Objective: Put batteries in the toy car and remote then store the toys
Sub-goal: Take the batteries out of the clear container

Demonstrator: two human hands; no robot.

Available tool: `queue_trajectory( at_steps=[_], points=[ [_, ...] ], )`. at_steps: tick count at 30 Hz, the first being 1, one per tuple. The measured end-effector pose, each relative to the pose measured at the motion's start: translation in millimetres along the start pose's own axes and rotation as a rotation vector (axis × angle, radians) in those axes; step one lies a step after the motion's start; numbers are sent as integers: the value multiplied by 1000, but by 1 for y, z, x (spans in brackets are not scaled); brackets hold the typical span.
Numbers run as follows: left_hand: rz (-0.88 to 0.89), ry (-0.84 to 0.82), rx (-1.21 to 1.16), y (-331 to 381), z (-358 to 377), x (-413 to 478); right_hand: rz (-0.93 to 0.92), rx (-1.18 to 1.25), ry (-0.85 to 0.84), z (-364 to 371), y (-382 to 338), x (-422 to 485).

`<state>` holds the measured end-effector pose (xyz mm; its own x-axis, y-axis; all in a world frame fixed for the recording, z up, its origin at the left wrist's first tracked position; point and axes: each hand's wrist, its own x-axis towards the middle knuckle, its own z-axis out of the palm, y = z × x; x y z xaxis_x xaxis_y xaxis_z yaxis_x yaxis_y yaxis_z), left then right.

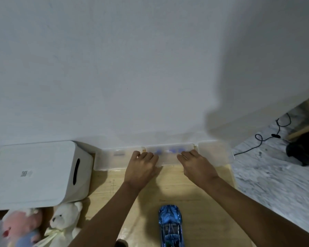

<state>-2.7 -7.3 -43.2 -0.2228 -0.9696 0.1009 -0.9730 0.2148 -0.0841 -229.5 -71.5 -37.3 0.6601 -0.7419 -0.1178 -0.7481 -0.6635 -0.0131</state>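
A shiny blue toy car (170,226) stands on the wooden table (194,202) near its front edge, nose pointing away from me. At the far edge, against the wall, a row of clear plastic boxes holds a middle box (169,155) with blurred blue items inside. My left hand (141,167) grips that box at its left end and my right hand (196,165) grips its right end. The view is blurred. No remote shows.
A white lidded bin (37,173) stands at the left. Below it lie a white teddy bear (64,220) and a pink plush (20,225). Clear boxes (112,159) (215,153) flank the held one. Right of the table are marble floor, a black cable (264,138) and a black bag (303,148).
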Motion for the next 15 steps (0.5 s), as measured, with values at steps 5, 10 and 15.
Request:
queue_trajectory(
  at_steps=[5,10,15],
  points=[
    [-187,-26,-89,6,0,-5,15,110,31,-22,7,5],
    [-336,-21,-188,10,-4,-8,128,347,254,-47,15,6],
    [-347,25,-210,8,-2,-12,253,300,525,-44,13,13]
  ],
)
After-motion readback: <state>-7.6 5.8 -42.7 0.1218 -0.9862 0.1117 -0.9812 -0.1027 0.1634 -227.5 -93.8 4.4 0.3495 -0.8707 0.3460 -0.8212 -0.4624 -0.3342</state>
